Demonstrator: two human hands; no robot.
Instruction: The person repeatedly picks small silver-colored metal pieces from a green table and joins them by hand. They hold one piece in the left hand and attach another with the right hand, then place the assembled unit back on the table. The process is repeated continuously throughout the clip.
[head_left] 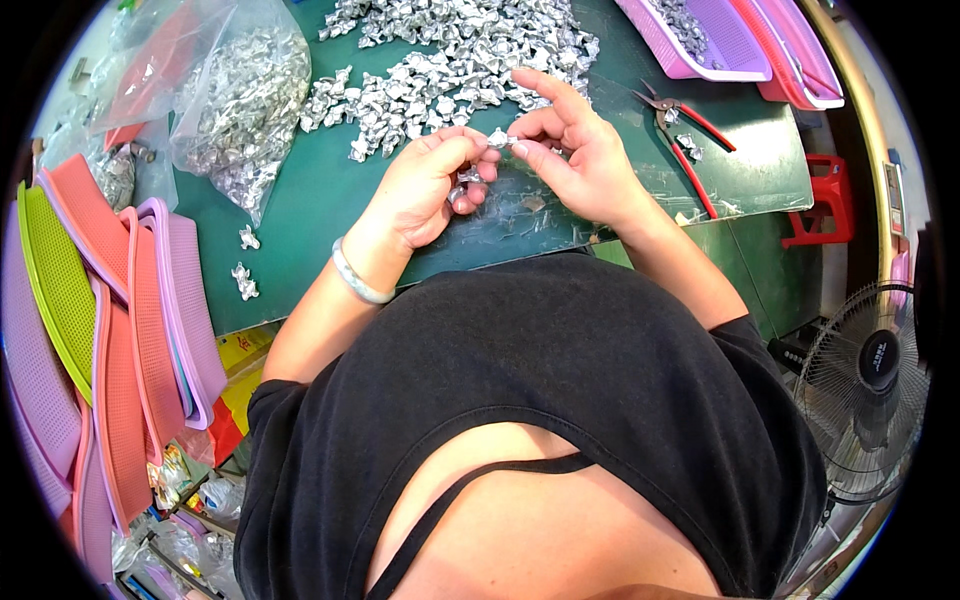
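Between the fingertips of both my hands is a small silver metal casting [500, 139]. My left hand [430, 180], with a pale bangle [358, 272] at its wrist, pinches one side of it, and more silver pieces [466, 180] sit in its curled fingers. From the other side my right hand [580, 150] pinches the same casting with thumb and index finger; another finger is raised. Just beyond the hands spreads a large heap of like castings [440, 80] on the green table [330, 200].
Red-handled cutters [688, 150] lie right of my hands. A clear bag of castings [245, 100] stands left, near two loose castings [245, 282]. Stacked plastic baskets [130, 330] crowd the left edge; a purple basket [735, 62] sits far right. A fan [870, 380] and red stool [828, 200] stand right.
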